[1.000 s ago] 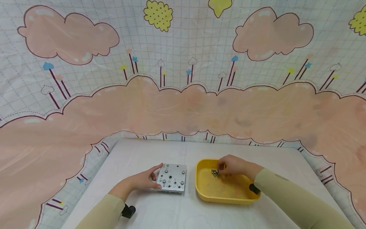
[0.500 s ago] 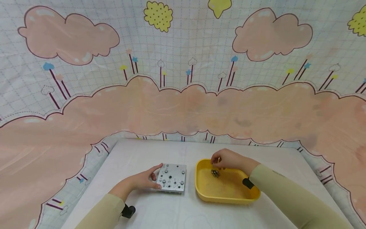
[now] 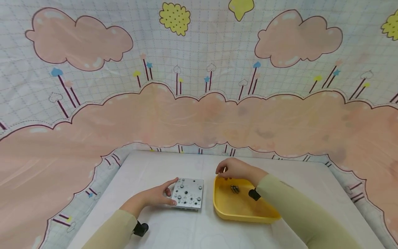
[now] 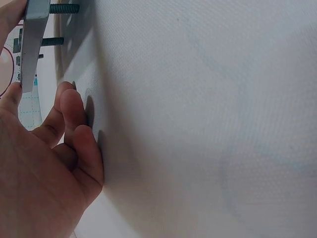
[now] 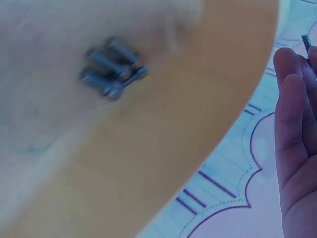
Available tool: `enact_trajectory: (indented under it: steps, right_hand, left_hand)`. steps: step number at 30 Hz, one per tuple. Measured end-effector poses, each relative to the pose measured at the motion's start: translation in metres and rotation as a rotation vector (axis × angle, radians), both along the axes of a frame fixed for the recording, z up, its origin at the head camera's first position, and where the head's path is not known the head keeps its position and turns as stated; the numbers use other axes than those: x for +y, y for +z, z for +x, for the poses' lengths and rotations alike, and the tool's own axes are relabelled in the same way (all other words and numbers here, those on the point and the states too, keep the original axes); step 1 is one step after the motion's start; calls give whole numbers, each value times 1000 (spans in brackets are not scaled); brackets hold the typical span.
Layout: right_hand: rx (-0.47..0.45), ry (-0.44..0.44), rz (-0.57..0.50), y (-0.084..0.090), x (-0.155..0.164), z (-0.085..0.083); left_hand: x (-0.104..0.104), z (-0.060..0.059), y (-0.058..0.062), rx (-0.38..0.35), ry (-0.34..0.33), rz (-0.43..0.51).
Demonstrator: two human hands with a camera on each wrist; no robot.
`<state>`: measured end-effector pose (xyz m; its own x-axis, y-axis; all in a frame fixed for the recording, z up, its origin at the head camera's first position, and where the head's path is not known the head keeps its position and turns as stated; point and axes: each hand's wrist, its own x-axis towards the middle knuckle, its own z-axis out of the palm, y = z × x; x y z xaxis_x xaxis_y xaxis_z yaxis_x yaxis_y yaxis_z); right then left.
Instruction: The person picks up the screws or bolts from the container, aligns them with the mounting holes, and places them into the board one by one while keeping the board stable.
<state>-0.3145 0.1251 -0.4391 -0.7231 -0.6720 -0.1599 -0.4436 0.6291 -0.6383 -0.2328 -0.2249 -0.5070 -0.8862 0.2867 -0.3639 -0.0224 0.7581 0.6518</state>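
Now | left hand (image 3: 155,197) grips plate (image 3: 188,193) edge | right hand (image 3: 234,169) pinches screw (image 5: 306,42) above tray (image 3: 245,216)

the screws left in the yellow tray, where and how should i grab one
Pinch one screw by its shank from straight above. They lie flat in a tight cluster on the floor of the yellow tray, walls on every side, so a side approach is likely blocked. The right hand hovers above, already pinching one.
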Motion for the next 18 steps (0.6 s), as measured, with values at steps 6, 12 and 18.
enact_trajectory:
  steps: [6,12,18]
  right_hand:
    - [-13,-12,-12,2,-19,-4]
    - [-25,11,-24,1,-41,-7]
    - [-58,35,-7,-2,-61,-12]
  left_hand:
    - [-1,1,1,-5,3,5]
    - [-1,2,1,-13,5,13]
    - [-1,2,0,-14,12,3]
